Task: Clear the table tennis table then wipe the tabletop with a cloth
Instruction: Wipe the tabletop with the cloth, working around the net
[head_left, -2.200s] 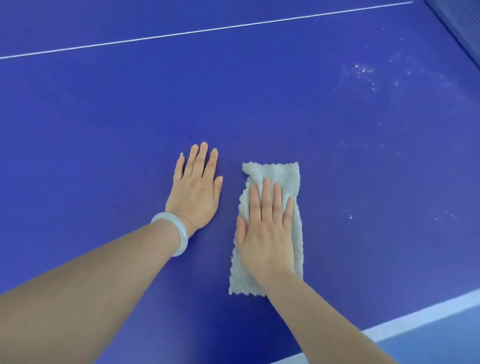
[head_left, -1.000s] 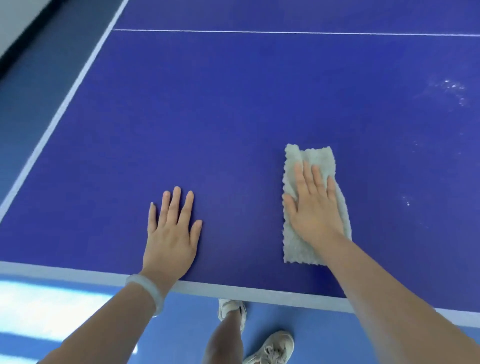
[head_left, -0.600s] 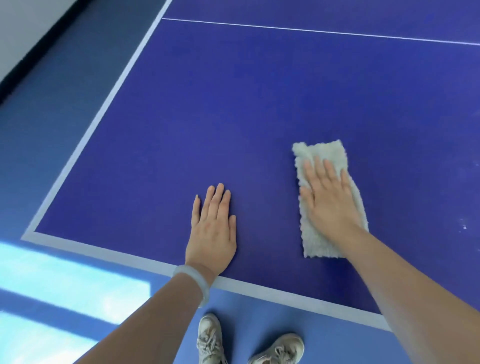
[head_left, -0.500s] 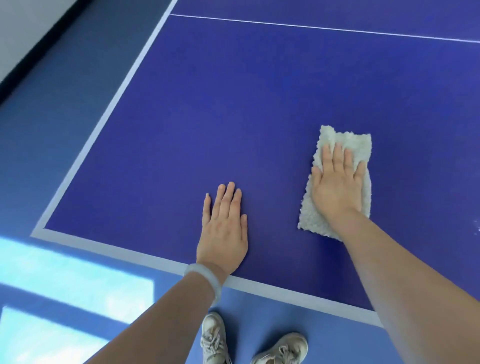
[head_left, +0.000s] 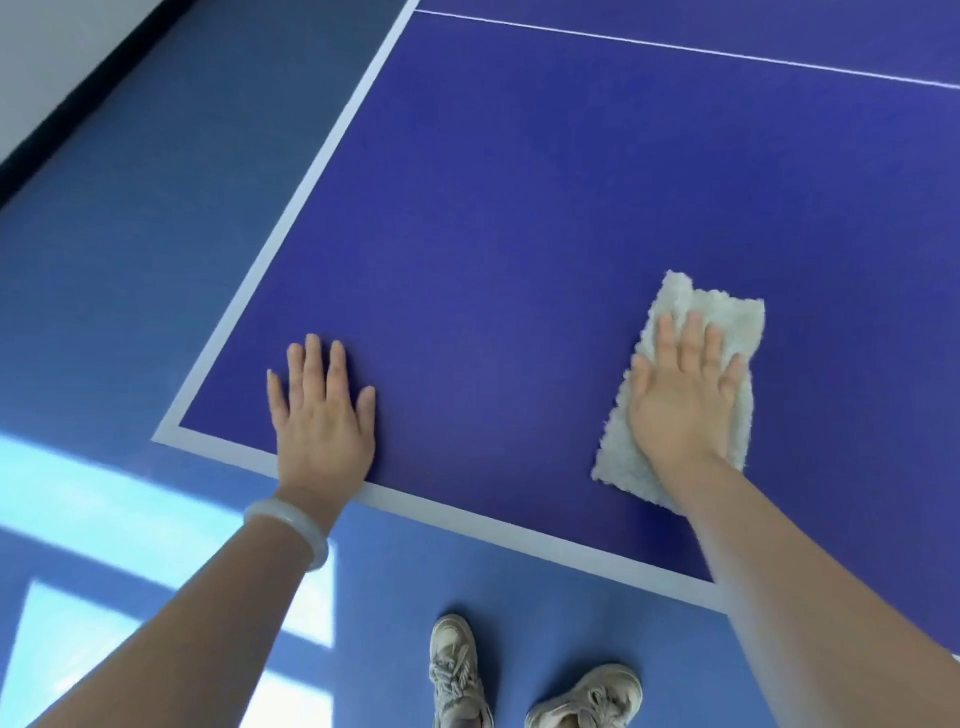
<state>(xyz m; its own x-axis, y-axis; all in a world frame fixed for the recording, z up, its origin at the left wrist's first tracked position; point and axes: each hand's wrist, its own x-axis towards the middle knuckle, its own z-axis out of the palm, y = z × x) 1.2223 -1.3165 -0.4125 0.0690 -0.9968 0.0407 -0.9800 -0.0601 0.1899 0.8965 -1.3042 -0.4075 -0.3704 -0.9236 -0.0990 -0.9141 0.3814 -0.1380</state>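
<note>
I'm pressing the fluffy white cloth (head_left: 727, 322) under my flat right hand (head_left: 680, 410), left hand (head_left: 322, 415) lying spread and empty on the blue tabletop (head_left: 519, 208), risking the cloth bunching and skipping patches.

Cloth (head_left: 727, 317) fluffy, nubbly pile; tabletop (head_left: 519, 234) matt, fine-grained; bracelet (head_left: 291, 525) smooth, glossy, translucent.

— What does the person wear on the arms?

— A smooth, rounded bangle (head_left: 298, 527), pale and milky white, slightly translucent, circles the wrist just behind the left hand (head_left: 323, 415). Both forearms are bare as far as the view reaches.

— And on the feet?

— Beige lace-up sneakers, chunky in shape. The left sneaker (head_left: 457, 665) shows crossed laces of the same pale colour over its tongue; the right sneaker (head_left: 587, 693) shows a rounded toe and a thick light sole.
</note>
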